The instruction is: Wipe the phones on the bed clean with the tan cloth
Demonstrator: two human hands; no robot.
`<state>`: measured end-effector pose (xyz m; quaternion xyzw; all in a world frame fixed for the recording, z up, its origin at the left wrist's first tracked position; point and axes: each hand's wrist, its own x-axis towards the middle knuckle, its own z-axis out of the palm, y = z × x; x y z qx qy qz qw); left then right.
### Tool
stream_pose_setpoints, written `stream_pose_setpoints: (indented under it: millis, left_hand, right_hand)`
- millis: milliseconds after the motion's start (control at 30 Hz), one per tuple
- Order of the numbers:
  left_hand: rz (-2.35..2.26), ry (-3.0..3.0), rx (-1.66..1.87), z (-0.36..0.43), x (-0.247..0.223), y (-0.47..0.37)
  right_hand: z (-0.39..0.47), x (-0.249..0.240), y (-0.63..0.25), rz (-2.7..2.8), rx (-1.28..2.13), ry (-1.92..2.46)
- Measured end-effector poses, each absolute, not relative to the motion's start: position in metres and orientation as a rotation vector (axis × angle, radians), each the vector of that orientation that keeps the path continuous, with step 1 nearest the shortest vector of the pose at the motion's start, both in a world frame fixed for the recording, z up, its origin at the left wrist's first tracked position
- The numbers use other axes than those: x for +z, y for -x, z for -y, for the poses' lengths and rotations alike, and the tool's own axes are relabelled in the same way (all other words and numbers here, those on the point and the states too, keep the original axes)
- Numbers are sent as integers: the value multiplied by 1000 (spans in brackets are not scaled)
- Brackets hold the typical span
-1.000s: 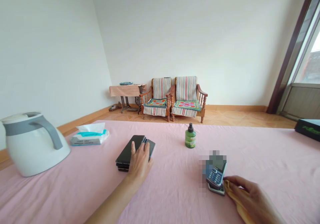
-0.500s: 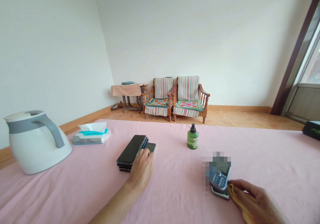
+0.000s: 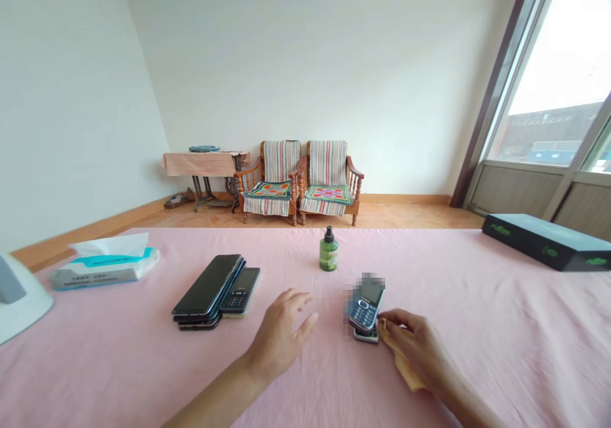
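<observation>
My left hand (image 3: pixel 282 332) hovers over the pink cloth with its fingers apart and nothing in them. To its left lies a stack of black smartphones (image 3: pixel 209 288), with a keypad phone (image 3: pixel 242 290) set against the stack's right side on something pale. My right hand (image 3: pixel 414 342) pinches a yellow cloth (image 3: pixel 403 361), its fingertips close by the right edge of another phone pile. On top there is a dark blue keypad phone (image 3: pixel 367 307), lying askew over a second phone (image 3: pixel 366 334) whose lower end shows. Blurred squares cover part of that pile.
Behind the phones stands a green spray bottle (image 3: pixel 328 253). A tissue pack (image 3: pixel 107 263) and part of a white kettle (image 3: pixel 21 300) are at the left. A black box (image 3: pixel 547 243) sits at the far right. Two wooden chairs (image 3: pixel 329 183) stand beyond the bed-like surface.
My left hand has come off the keypad phone beside the stack and moved right, its fingers opening. The view has turned right, showing more of the black box. My right hand still holds the cloth.
</observation>
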<state>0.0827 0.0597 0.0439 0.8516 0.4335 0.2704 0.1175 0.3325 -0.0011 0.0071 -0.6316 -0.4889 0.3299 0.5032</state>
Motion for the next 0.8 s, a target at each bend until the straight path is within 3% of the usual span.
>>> stream_pose_setpoints:
  millis: [367, 800]
  left_hand:
    - [-1214, -2416, 700, -53, 53, -185]
    - [-1382, -2416, 669, -66, 58, -158]
  right_hand:
    - [-6, -6, -337, 1184, 806, 1490]
    - [-2, -4, -336, 1172, 843, 1489]
